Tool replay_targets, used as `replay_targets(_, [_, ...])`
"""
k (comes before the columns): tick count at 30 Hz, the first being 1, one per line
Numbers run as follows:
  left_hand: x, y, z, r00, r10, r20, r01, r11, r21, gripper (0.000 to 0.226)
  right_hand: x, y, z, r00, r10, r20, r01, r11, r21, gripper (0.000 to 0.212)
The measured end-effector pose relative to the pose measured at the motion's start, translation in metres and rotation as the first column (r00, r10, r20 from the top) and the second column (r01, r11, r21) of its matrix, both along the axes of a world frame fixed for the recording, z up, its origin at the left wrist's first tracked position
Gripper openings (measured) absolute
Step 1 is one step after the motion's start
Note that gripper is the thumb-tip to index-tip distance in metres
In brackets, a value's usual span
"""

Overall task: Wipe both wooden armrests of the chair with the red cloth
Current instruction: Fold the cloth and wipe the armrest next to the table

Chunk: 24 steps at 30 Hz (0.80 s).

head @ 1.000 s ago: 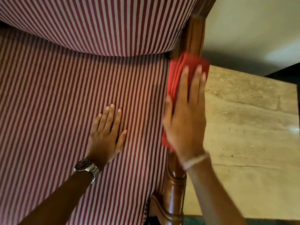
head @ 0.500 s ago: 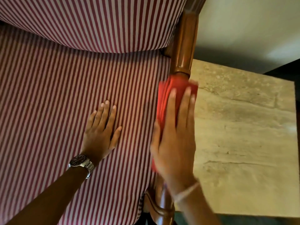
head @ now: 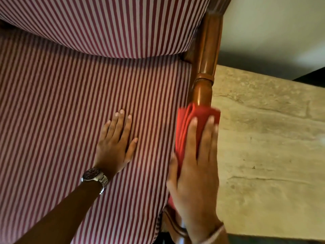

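Observation:
The chair's right wooden armrest (head: 205, 55) runs from the backrest toward me along the seat's right edge. My right hand (head: 195, 171) lies flat on the folded red cloth (head: 189, 124) and presses it onto the near half of this armrest, fingers pointing away. The armrest's carved front end (head: 173, 226) shows under my wrist. My left hand (head: 115, 147), with a wristwatch, rests palm down and fingers apart on the striped seat cushion (head: 61, 120), holding nothing. The other armrest is out of view.
The red-and-white striped backrest cushion (head: 105, 23) bulges over the seat at the top. Right of the armrest lies beige stone floor (head: 267, 147), with a pale wall (head: 274, 23) behind it and a dark object (head: 313, 77) at the far right edge.
My right hand has slid the red cloth along the armrest toward me, uncovering more wood near the backrest. My left hand has stayed flat on the seat.

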State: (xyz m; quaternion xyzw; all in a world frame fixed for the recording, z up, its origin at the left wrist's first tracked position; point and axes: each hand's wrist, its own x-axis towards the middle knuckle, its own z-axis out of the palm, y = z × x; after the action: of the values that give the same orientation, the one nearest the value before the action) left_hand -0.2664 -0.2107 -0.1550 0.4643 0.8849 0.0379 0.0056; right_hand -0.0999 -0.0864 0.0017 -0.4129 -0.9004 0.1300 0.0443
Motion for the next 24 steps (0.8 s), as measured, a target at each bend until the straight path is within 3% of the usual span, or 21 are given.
replay_targets(2, [0.000, -0.001, -0.003, 1.000, 0.001, 0.007, -0.001, 1.000, 0.017, 0.069, 0.009, -0.001, -0.003, 0.999, 0.023, 0.025, -0.023, 1.000, 0.006, 0.081])
replay_targets(8, [0.000, 0.002, 0.001, 1.000, -0.009, 0.002, 0.009, 1.000, 0.006, 0.068, -0.110, 0.126, 0.006, 0.999, -0.032, 0.034, 0.029, 0.996, 0.079, 0.079])
replay_targets(15, [0.000, -0.001, -0.002, 1.000, -0.001, 0.004, 0.001, 1.000, 0.003, 0.069, 0.019, -0.010, 0.000, 0.998, 0.063, 0.018, -0.063, 0.998, -0.012, 0.087])
replay_targets(24, [0.001, 0.001, 0.000, 1.000, -0.006, 0.000, 0.006, 1.000, 0.010, 0.069, -0.099, 0.109, 0.004, 0.997, -0.074, 0.009, 0.074, 0.997, 0.038, 0.086])
